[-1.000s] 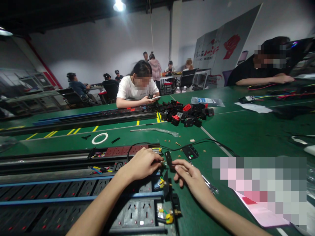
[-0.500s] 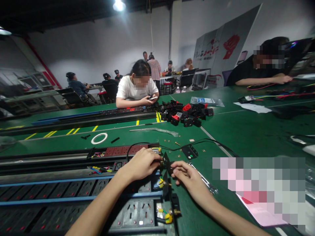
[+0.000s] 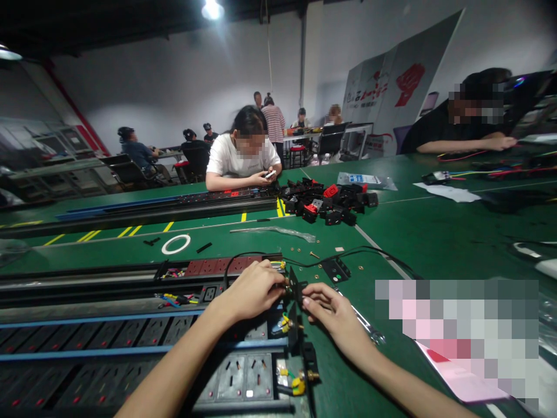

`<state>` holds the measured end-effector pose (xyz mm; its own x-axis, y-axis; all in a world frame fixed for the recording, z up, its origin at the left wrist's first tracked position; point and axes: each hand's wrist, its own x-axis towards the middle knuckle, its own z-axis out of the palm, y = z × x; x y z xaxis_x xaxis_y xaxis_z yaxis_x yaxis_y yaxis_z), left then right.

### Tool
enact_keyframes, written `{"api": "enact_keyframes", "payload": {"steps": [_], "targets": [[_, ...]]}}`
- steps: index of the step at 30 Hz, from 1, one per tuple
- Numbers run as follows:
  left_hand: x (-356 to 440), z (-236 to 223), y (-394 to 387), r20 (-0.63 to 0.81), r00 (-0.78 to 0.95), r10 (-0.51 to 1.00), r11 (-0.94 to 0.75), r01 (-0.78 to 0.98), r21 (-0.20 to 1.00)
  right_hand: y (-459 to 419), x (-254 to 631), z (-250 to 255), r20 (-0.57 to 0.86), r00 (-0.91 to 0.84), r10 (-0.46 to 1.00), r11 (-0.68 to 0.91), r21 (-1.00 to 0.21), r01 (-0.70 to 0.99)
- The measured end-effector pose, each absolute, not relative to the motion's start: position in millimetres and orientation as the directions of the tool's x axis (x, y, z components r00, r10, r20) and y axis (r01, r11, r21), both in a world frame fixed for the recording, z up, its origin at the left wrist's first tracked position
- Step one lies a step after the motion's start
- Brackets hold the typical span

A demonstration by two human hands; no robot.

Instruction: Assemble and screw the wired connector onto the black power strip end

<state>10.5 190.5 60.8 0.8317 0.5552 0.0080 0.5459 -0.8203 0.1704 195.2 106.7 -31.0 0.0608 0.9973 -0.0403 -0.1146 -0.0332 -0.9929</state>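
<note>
A small black metal bracket [image 3: 296, 287] stands upright between the two hands, just beyond the right end of a long power strip [image 3: 235, 371] lying on the green worktop [image 3: 418, 232]. The left hand [image 3: 250, 291] has a clenched grip around a small brass fitting [image 3: 286, 285] at the bracket's left face, while the right hand [image 3: 333, 316] grasps the bracket's right edge between thumb and fingers. Yellow-and-green wired terminals [image 3: 285, 324] sit just below the hands at the strip's end. A thin black cable [image 3: 348, 252] curves across the worktop on the far side, beside a second black bracket [image 3: 336, 270] and scattered brass washers [image 3: 300, 249]. Farther off lie a heap of black-and-red socket parts [image 3: 326, 200] and a white ring [image 3: 176, 244]. Beyond them, a seated co-worker [image 3: 241, 157] holds a phone [image 3: 270, 174].
</note>
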Motion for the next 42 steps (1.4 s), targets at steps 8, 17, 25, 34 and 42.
{"api": "enact_keyframes", "payload": {"steps": [8, 17, 25, 34, 42], "targets": [[9.3, 57.4, 189.1, 0.022, 0.795, 0.607, -0.782, 0.592, 0.194, 109.9, 195.2, -33.6, -0.064, 0.067, 0.996, -0.056, -0.991, -0.118], [3.8, 49.2, 187.2, 0.063, 0.731, 0.68, -0.712, 0.637, 0.297, 107.7, 194.2, -30.3, -0.065, 0.055, 0.996, -0.06, -0.994, -0.096], [2.0, 54.9, 188.9, 0.043, 0.753, 0.657, -0.722, 0.612, 0.323, 111.0, 193.1, -26.5, -0.054, 0.05, 0.997, -0.049, -0.993, -0.103], [2.2, 57.3, 191.4, 0.044, 0.74, 0.671, -0.727, 0.644, 0.238, 111.9, 192.2, -26.8, -0.042, 0.043, 0.998, -0.037, -0.994, -0.1], [7.1, 75.8, 174.8, -0.088, 0.704, 0.704, -0.684, 0.707, 0.181, 116.1, 193.2, -29.5, -0.049, 0.014, 0.999, -0.047, -0.991, -0.125]]}}
